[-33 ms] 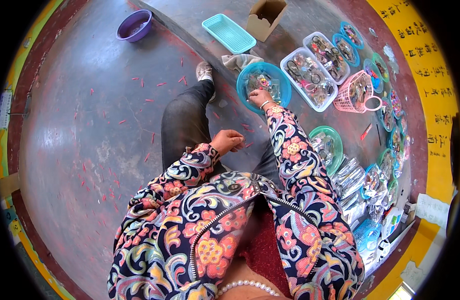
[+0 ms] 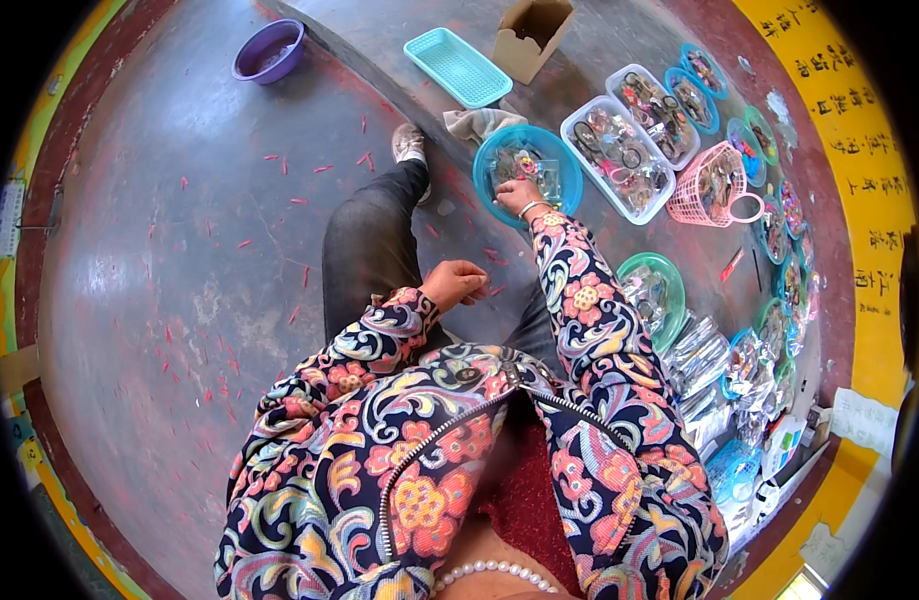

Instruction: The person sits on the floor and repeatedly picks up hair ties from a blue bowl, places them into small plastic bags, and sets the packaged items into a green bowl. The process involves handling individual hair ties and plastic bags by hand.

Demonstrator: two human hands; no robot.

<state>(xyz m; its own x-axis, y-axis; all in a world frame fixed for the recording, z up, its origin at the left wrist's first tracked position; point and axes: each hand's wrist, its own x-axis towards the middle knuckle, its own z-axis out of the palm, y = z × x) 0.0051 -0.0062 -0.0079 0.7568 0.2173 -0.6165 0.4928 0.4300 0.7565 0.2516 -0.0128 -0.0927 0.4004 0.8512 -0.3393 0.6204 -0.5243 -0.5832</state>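
My right hand (image 2: 520, 195) reaches over the near rim of a round blue basin (image 2: 568, 203). Its fingers are bent down and closed at the contents, and whatever they grip is hidden. Inside the basin lie small clear packets (image 2: 548, 180) and a colourful flower-like piece (image 2: 526, 164), just beyond the fingertips. Over my lap, beside my bent left leg, hovers my left hand (image 2: 455, 285). Its fingers are loosely curved, a little apart from the thumb, with nothing visible in them.
Right of the basin stand two white trays (image 2: 635, 207) of small accessories, a pink handled basket (image 2: 698, 190) and a green basin (image 2: 672, 318). Silvery packets (image 2: 698, 355) lie nearer me. Farther off are a turquoise basket (image 2: 460, 68), cardboard box (image 2: 523, 57) and purple basin (image 2: 270, 70). Red scraps dot the floor.
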